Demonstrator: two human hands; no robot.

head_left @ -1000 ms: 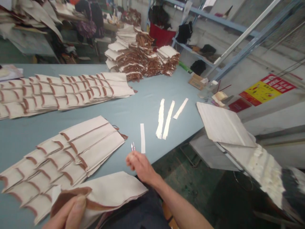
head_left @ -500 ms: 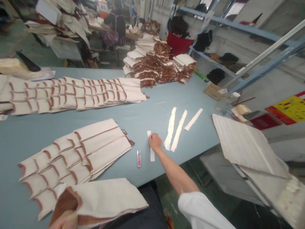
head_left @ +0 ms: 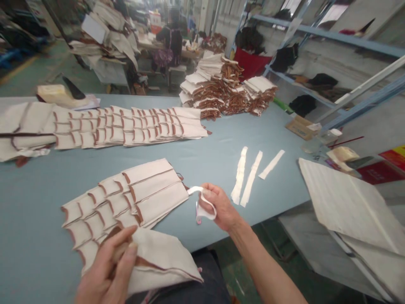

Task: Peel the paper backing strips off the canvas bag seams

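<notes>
My right hand (head_left: 218, 207) is closed on a white fabric strip (head_left: 208, 212), which curls in a loop from the fingers above the table. Behind the strip, the pink thread snips (head_left: 198, 214) lie on the table, partly covered. My left hand (head_left: 110, 266) grips the edge of a cream fabric piece (head_left: 164, 249) with brown lining, which rests over my lap at the table edge. Just beyond it, overlapping cream pieces (head_left: 158, 185) with brown edges lie fanned out. Further right are more white strips (head_left: 251, 178), flat on the table.
A long row of overlapping cream pieces (head_left: 142, 126) runs along the far side of the blue-grey table (head_left: 228, 135). Tall folded stacks (head_left: 218, 84) stand at the back. At right are a small cardboard box (head_left: 302, 126) and a pale board (head_left: 344, 211). A person (head_left: 171, 42) sits in the background.
My right hand has lifted the white strip off the table, and it now bends into a loop. My left hand has come up further into view on the cream piece. The view has shifted left.
</notes>
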